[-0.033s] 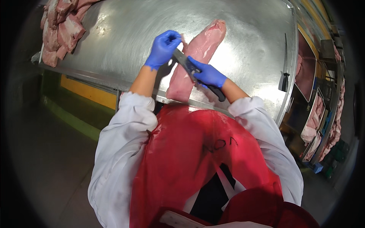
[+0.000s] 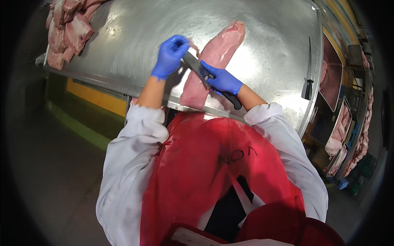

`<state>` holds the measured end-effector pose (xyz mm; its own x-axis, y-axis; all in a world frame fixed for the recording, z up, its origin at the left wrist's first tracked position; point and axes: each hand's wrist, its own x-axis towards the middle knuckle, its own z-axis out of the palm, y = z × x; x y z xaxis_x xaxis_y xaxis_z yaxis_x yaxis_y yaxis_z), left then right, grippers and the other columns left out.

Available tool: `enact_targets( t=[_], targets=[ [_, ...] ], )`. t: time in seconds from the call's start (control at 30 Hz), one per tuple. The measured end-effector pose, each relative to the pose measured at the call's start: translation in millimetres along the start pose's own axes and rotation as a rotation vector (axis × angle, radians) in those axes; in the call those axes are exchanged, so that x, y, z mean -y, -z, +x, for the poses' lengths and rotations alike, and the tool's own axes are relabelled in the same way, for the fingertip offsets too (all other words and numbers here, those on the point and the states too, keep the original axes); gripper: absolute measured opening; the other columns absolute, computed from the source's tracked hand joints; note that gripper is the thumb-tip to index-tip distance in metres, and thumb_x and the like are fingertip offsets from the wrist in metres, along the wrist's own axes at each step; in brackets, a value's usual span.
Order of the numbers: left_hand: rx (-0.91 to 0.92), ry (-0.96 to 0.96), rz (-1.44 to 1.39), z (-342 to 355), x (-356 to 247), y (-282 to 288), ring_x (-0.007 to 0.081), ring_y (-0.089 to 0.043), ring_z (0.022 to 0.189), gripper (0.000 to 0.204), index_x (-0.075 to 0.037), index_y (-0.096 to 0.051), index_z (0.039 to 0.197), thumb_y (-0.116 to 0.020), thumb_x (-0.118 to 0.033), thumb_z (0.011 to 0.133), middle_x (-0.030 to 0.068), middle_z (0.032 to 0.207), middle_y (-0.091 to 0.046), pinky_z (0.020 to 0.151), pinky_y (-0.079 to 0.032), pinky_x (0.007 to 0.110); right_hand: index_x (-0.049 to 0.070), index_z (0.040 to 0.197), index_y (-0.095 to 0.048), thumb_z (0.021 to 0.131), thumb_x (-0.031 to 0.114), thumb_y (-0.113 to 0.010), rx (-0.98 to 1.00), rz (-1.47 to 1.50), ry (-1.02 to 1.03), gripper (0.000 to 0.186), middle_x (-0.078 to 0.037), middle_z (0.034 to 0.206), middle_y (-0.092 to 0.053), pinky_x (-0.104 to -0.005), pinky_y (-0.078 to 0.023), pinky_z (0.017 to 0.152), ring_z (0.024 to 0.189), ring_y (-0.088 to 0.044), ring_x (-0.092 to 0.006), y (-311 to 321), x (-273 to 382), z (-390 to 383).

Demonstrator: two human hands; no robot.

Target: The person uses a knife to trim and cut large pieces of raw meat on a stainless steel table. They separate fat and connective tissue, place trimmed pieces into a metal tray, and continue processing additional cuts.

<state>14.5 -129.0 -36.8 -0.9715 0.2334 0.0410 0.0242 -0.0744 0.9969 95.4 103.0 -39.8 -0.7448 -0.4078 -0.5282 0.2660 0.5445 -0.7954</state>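
A long pale pink piece of boneless meat point(image 2: 219, 51) lies slantwise on the steel table, its lower end near the front edge. My right hand point(image 2: 223, 80), in a blue glove, is closed round the black-handled knife point(image 2: 193, 64) and lies over the meat's right side. The blade points up and left across the meat, its tip close to my left hand point(image 2: 169, 57). That hand, gloved in blue too, pinches a thin strip of meat trimming point(image 2: 194, 46) at the left of the large piece. Whether the strip is still joined to the meat I cannot tell.
A heap of meat pieces point(image 2: 72, 33) lies at the table's far left corner. A second thin dark tool with a black handle point(image 2: 308, 88) rests along the right edge of the steel table point(image 2: 135, 45). Further right, trays of meat point(image 2: 340, 127) stand on a rack.
My left hand has shifted slightly left, drawing the strip of trimming outward from the large piece. The knife and my right hand have moved a little to the left.
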Motion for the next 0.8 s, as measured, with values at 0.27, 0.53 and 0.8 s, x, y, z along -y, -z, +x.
enact_targets(
  t=[0.27,0.53,0.8],
  targets=[
    [-0.149,0.501,0.734,-302,49,189,0.0130,-0.059,0.075,0.024,0.001,-0.062,0.110,-0.067,-0.013,0.091,0.0063,0.088,-0.064,0.070,-0.049,0.028,0.030,0.158,-0.030,0.091,0.017,-0.063,-0.222,0.066,-0.043,0.075,-0.005,0.078,-0.067,-0.0297,-0.054,0.062,0.057,-0.060,-0.0108,56,-58,-59],
    [-0.102,-0.038,1.285,-149,39,-77,0.0443,-0.048,0.125,0.077,-0.007,-0.046,0.143,-0.077,-0.034,0.077,0.0238,0.144,-0.045,0.104,-0.041,0.054,0.030,0.160,-0.014,0.091,0.013,-0.054,-0.292,-0.546,0.174,0.082,-0.029,0.101,-0.069,-0.0480,-0.053,0.086,0.092,-0.069,-0.0438,49,-26,60],
    [-0.092,0.401,1.410,-86,65,-102,0.0424,-0.054,0.116,0.067,-0.010,-0.046,0.139,-0.072,-0.030,0.081,0.0222,0.145,-0.041,0.089,-0.050,0.057,0.026,0.161,-0.004,0.090,0.006,-0.047,-0.086,-0.530,0.033,0.085,-0.030,0.098,-0.068,-0.0494,-0.055,0.076,0.083,-0.069,-0.0435,16,-93,-60]
  ],
)
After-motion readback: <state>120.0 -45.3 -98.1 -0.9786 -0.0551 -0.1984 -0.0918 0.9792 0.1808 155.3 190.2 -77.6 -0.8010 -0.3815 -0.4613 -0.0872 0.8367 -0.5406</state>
